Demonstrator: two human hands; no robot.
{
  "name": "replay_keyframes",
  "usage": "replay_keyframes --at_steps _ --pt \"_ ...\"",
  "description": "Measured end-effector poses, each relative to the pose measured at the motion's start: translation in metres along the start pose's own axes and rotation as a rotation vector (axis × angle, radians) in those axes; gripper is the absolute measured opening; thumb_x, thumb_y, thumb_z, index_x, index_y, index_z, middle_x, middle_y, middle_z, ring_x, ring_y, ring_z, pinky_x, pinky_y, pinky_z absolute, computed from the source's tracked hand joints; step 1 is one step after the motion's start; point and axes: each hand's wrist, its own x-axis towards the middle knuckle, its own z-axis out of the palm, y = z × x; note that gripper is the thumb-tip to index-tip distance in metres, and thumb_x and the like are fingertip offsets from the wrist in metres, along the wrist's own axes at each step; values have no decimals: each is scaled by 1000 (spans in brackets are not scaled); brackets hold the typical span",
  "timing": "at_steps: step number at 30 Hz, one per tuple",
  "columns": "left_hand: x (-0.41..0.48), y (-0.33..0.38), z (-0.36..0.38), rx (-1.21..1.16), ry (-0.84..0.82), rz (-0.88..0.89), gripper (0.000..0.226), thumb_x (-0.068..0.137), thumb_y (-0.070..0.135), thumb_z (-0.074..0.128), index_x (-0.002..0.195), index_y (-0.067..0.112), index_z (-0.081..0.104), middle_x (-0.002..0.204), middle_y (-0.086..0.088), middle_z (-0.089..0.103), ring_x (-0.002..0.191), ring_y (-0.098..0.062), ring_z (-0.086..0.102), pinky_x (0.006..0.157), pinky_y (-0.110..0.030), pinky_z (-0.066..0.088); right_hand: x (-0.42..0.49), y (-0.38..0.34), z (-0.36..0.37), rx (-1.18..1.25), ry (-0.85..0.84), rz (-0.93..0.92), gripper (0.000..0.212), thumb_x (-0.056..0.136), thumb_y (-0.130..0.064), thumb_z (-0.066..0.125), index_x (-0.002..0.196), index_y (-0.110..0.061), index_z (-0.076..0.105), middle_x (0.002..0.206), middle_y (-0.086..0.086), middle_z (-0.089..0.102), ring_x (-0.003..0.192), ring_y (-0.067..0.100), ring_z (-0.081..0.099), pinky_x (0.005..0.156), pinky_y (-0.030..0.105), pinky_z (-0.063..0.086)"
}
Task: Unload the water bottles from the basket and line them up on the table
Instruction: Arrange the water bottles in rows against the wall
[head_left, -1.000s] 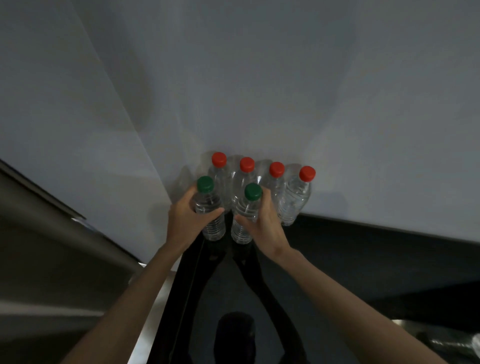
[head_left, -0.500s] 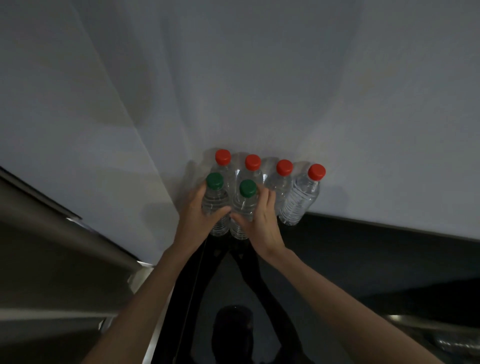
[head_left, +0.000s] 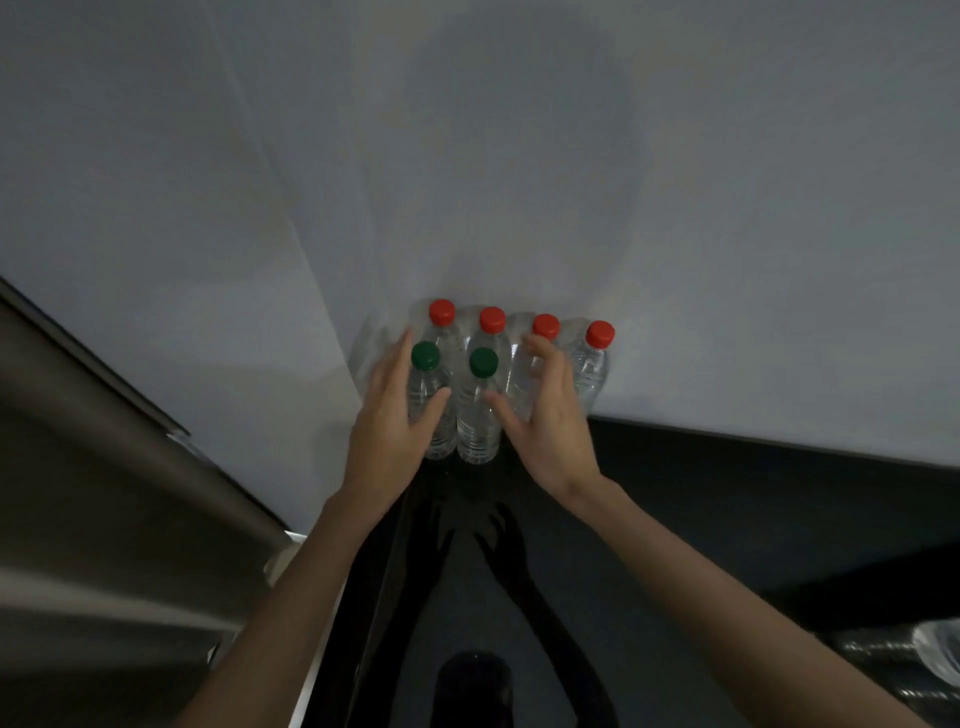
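Several clear water bottles stand upright at the back of the glossy black table, against the white wall. The back row has red caps, from the leftmost red-capped bottle to the rightmost. In front stand two green-capped bottles, the left one and the right one, side by side. My left hand is spread around the left green-capped bottle with straight fingers. To the right of the other green-capped bottle, my right hand is spread with its thumb close to it.
The white wall rises right behind the bottles and turns a corner at the left. A grey metal surface runs along the table's left side. Something of clear plastic shows at the lower right edge.
Both hands pushed the green-capped bottles back toward the red-capped row, then loosened. The fingers now spread apart and the right hand has come off its bottle.
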Motion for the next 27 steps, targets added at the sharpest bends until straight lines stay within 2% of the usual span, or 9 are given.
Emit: replay_keyframes --at_steps 3,6,11,14,17,21,24,27 --pt "-20 39 -14 111 22 90 67 96 38 53 154 29 20 156 4 31 133 4 25 104 -23 28 -18 -19 -41 7 68 -66 52 94 -29 61 140 -23 37 137 -5 45 123 7 48 97 27 48" --pt "-39 74 -17 170 42 182 61 97 40 50 152 28 27 150 3 41 136 -9 38 102 -27 37 -43 -31 -82 -41 112 -130 44 96 -22 59 137 -20 45 131 -10 48 119 6 51 99 30 49" --pt "-67 124 5 214 74 348 46 97 32 54 141 19 49 136 -1 55 124 -13 49 96 -21 39 -94 -27 -144 -279 104 -155 42 96 -24 55 136 -19 48 127 -3 56 113 10 56 85 31 55" --pt "-85 152 35 197 37 423 43 96 29 56 137 16 53 133 -3 56 122 -15 52 96 -25 43 -128 -13 -180 -398 103 -126 39 96 -26 55 135 -21 49 126 -3 57 111 13 58 74 30 56" --pt "-107 183 73 194 -9 502 41 95 28 54 134 13 56 129 -4 58 119 -18 55 95 -28 48 -162 5 -221 -483 119 -73 39 96 -27 56 134 -21 49 126 -3 58 112 14 58 75 31 55" --pt "-142 228 125 182 -65 577 40 95 30 54 132 15 57 124 -2 60 113 -17 58 92 -27 48 -206 35 -285 -549 169 25 36 94 -27 57 130 -20 52 123 -2 58 108 20 59 74 43 56" --pt "-171 259 162 183 -129 612 44 95 32 53 136 16 52 125 -1 60 113 -15 58 91 -26 47 -239 58 -332 -622 184 79 35 94 -26 58 128 -18 55 121 1 60 99 23 61 73 38 54" --pt "-198 284 197 181 -203 647 49 95 35 52 140 18 48 130 1 58 116 -13 56 92 -25 48 -267 82 -374 -672 185 152 36 93 -24 60 128 -17 54 123 4 59 105 24 59 79 38 53"
